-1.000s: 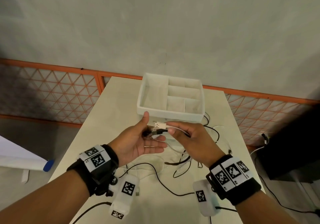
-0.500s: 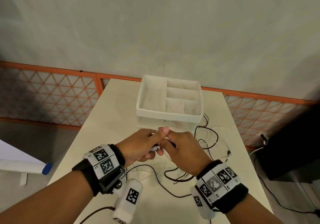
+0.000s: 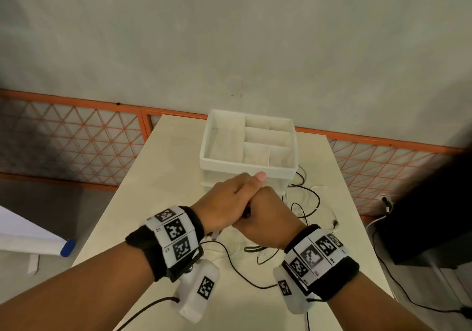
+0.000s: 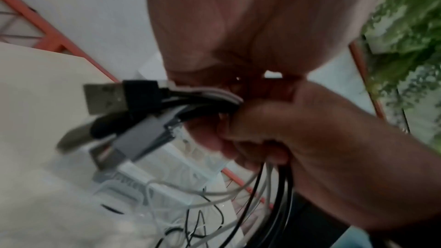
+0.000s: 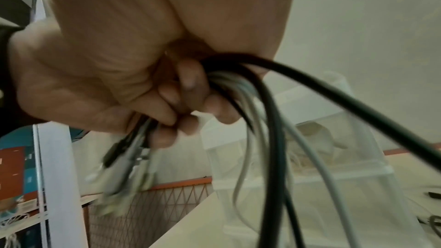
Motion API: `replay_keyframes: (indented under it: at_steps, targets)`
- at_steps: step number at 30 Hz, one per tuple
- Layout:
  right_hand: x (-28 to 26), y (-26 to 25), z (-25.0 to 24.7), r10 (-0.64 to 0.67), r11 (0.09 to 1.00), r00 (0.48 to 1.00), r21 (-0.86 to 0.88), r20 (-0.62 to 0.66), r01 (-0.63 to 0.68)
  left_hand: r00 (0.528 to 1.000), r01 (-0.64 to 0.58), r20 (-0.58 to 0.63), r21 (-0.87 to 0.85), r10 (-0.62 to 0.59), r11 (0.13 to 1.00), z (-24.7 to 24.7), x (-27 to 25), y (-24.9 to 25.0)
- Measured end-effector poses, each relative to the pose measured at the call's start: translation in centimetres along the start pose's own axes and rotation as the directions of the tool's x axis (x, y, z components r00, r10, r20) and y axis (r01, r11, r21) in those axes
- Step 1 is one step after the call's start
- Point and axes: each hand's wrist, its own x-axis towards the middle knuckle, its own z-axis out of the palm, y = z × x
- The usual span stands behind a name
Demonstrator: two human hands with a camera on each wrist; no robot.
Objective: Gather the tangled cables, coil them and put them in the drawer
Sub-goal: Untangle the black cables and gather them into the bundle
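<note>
Hands together: left hand (image 3: 224,203) and right hand (image 3: 265,215) both clench the cables (image 4: 203,99), plugs (image 4: 107,99) bunched, likely evening ends for coiling.

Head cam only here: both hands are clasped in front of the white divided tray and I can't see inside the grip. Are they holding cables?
Observer: Yes. The left wrist view shows a bundle of black and white cables gripped between the left hand and the right hand.
Operator: Plug ends?
Observer: Several stick out past the fingers, including a black USB plug.
Operator: Coiled yet?
Observer: No. In the right wrist view the cords hang from the grip in loose arcs above the beige table.
</note>
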Motion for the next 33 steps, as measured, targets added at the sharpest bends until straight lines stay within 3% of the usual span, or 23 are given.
replay_keyframes:
  at_steps: [4, 8, 9, 10, 12, 14, 16, 19, 21, 24, 27, 31, 33]
  targets:
    - [-0.1, 1.9, -2.2, 0.133, 0.991, 0.990, 0.036, -0.040, -0.132, 0.994, 0.070, 0.070, 0.145, -0.081, 0.987, -1.1, -0.2, -0.5]
    - [-1.7, 7.4, -4.0, 0.401, 0.872, 0.911, -0.346, 0.096, -0.347, 0.990, 0.133, 0.046, 0.052, -0.135, 0.990, -4.0, -1.1, -1.9]
    - [-2.2, 8.8, -4.2, 0.448, 0.819, 0.892, -0.432, 0.068, -0.378, 0.989, 0.140, 0.044, 0.056, -0.143, 0.989, -4.7, -1.3, -2.3]
    - [-2.6, 10.1, -4.5, 0.470, 0.766, 0.883, -0.490, -0.018, -0.417, 0.987, 0.144, 0.056, 0.085, -0.149, 0.986, -5.4, -1.6, -2.7]
    - [-3.4, 12.2, -5.0, 0.430, 0.711, 0.847, -0.460, -0.312, -0.531, 0.979, 0.144, 0.113, 0.208, -0.170, 0.967, -6.2, -2.3, -3.3]
    - [-3.8, 13.1, -5.0, 0.381, 0.721, 0.745, -0.328, -0.547, -0.610, 0.963, 0.145, 0.163, 0.353, -0.213, 0.924, -6.0, -2.9, -4.1]
    - [-3.9, 13.7, -4.5, 0.437, 0.717, 0.679, -0.227, -0.590, -0.659, 0.964, 0.143, 0.134, 0.465, -0.229, 0.874, -5.4, -3.1, -5.3]
    - [-4.3, 14.2, -2.2, 0.631, 0.694, 0.706, -0.173, -0.321, -0.699, 0.972, 0.231, -0.075, 0.460, -0.221, 0.858, -4.3, -2.5, -7.9]
    - [-4.7, 13.6, -0.4, 0.652, 0.710, 0.741, -0.216, -0.160, -0.670, 0.955, 0.292, -0.170, 0.382, -0.244, 0.877, -3.7, -2.2, -9.0]
    - [-4.5, 11.3, 2.4, 0.569, 0.795, 0.815, -0.178, -0.111, -0.580, 0.936, 0.337, -0.195, 0.258, -0.293, 0.906, -3.2, -1.9, -9.4]
    - [-3.6, 9.0, 5.8, 0.428, 0.897, 0.896, -0.177, 0.116, -0.406, 0.943, 0.331, -0.131, 0.241, -0.307, 0.912, -3.2, -2.1, -9.6]
    - [-2.6, 7.1, 10.1, 0.312, 0.945, 0.897, -0.199, 0.315, -0.259, 0.938, 0.343, -0.151, 0.251, -0.313, 0.905, -2.9, -2.4, -9.9]
    - [-2.0, 6.2, 12.0, 0.284, 0.947, 0.863, -0.264, 0.418, -0.184, 0.926, 0.360, -0.197, 0.191, -0.324, 0.913, -2.6, -2.6, -10.0]
